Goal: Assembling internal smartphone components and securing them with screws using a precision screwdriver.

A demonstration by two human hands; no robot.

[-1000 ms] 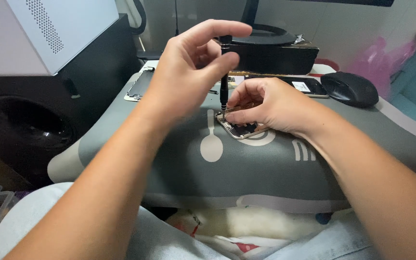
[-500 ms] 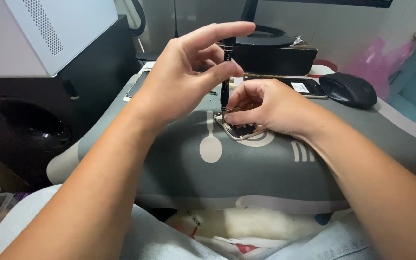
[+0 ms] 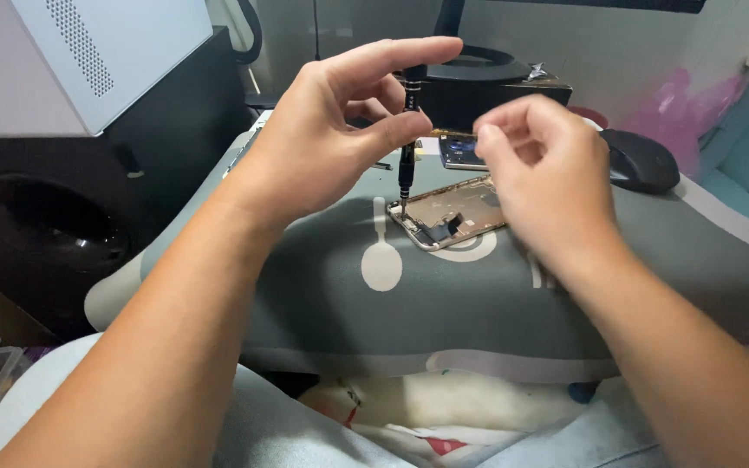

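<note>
Black screwdriver (image 3: 407, 147) upright in left hand (image 3: 331, 139) grip, tip on opened phone (image 3: 446, 221) at grey mat (image 3: 478, 303) centre; right hand (image 3: 548, 182) just lifted off, loosely curled, empty.

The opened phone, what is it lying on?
The phone lies on a grey mat with white shapes printed on it. The right hand covers the phone's far end, so what lies under that part cannot be seen.
</note>
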